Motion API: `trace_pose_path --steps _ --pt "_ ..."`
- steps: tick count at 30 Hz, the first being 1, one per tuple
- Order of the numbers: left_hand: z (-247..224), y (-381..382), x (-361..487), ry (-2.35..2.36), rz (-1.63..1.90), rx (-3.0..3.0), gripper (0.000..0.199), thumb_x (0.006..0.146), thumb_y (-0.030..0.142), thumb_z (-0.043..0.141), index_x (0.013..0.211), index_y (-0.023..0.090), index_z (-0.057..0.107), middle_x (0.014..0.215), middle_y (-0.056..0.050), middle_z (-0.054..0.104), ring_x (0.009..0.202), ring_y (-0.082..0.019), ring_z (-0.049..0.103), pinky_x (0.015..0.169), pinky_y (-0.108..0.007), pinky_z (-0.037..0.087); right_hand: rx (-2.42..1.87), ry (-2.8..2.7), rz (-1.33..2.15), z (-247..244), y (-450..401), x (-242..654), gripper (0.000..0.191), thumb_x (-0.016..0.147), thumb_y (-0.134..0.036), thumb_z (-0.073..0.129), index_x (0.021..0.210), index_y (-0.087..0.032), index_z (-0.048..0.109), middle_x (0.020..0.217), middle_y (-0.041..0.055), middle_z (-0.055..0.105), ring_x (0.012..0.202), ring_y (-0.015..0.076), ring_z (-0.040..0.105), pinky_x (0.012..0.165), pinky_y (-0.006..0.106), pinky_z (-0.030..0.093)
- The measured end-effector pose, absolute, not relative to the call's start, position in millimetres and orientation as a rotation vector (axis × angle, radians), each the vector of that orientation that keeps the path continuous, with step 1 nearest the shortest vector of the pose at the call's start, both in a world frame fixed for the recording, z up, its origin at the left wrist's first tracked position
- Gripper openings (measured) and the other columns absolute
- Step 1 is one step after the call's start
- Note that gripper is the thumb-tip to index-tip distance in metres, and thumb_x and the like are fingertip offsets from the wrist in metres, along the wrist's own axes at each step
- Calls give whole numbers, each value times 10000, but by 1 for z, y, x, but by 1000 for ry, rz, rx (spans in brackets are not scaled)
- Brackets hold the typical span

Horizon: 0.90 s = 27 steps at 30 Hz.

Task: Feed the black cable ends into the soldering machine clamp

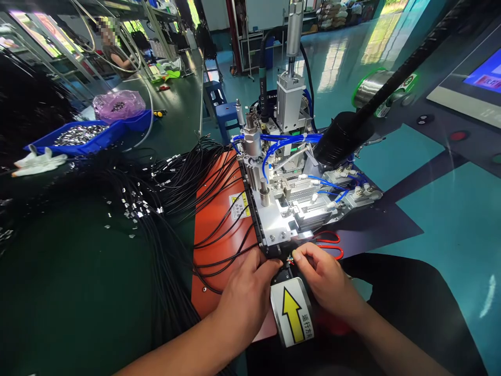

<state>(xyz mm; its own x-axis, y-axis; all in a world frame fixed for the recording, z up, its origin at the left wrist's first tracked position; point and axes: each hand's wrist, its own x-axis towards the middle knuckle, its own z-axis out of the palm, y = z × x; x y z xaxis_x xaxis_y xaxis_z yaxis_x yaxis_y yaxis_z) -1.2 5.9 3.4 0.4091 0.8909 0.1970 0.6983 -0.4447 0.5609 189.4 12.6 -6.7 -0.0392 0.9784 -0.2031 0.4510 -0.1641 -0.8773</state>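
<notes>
Both hands meet at the near end of a metal machine (274, 216). My left hand (248, 287) is closed, thumb and index finger pressed together by the black track; what it pinches is too small to make out. My right hand (326, 277) pinches close to small coloured wire ends (290, 259) between the two hands. Just below them lies a plate with a yellow arrow (291, 313). Several black cables (223, 230) run across the orange panel (211, 209) to the machine's left edge.
Bundled black cables (156, 261) with metal ends lie on the dark green table at left. A blue tray (78, 137) of metal parts and white gloves (39, 161) stand behind. Red-handled scissors (331, 252), a solder spool (376, 91) and a black hose (344, 137) are at right. A person sits far left.
</notes>
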Motion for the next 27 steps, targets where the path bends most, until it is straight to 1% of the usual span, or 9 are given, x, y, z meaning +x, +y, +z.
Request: trace_pose_path --steps 5,9,12,15,19,24,27 --pt "6 6 -2 1334 639 2270 217 937 100 534 1063 202 678 973 -68 577 850 -201 599 680 -292 517 -1676 -1499 1184 -8 13 192 304 966 -430 466 777 -216 568 741 1 589 708 185 561 659 293 440" --pt "5 6 -2 1324 624 2224 207 941 121 550 1078 224 667 961 -51 558 844 -194 592 701 -297 513 -1682 -1510 1076 0 5 197 275 966 -441 494 854 -224 623 806 5 635 714 176 593 657 286 455" --pt "4 6 -2 1317 645 2206 196 958 151 544 1092 238 657 948 -39 544 828 -185 582 703 -294 504 -1641 -1587 1057 9 -2 196 240 933 -425 560 823 -227 642 766 -1 628 665 164 594 621 276 460" --pt "3 5 -2 1333 643 2202 205 966 137 515 1068 236 663 925 -33 530 804 -176 569 687 -282 489 -1679 -1603 1069 12 -4 191 201 894 -392 608 792 -227 660 710 -10 621 608 155 582 572 273 448" --pt "4 5 -2 1338 627 2168 218 960 120 517 1048 244 673 928 -28 530 802 -162 568 689 -262 480 -1732 -1602 1047 12 -1 188 218 898 -375 582 762 -224 663 668 -13 619 589 157 577 554 277 434" --pt "5 7 -1 1339 637 2161 202 962 136 525 1018 245 685 928 -25 547 802 -157 578 676 -248 475 -1718 -1601 1044 11 0 190 220 921 -369 550 784 -217 631 724 -5 631 657 166 602 604 276 453" --pt "5 7 -2 1339 641 2163 200 966 149 524 1021 244 691 921 -26 551 794 -155 577 664 -242 476 -1703 -1577 1081 10 0 191 226 931 -371 540 785 -217 618 734 -4 628 672 167 593 613 277 450"
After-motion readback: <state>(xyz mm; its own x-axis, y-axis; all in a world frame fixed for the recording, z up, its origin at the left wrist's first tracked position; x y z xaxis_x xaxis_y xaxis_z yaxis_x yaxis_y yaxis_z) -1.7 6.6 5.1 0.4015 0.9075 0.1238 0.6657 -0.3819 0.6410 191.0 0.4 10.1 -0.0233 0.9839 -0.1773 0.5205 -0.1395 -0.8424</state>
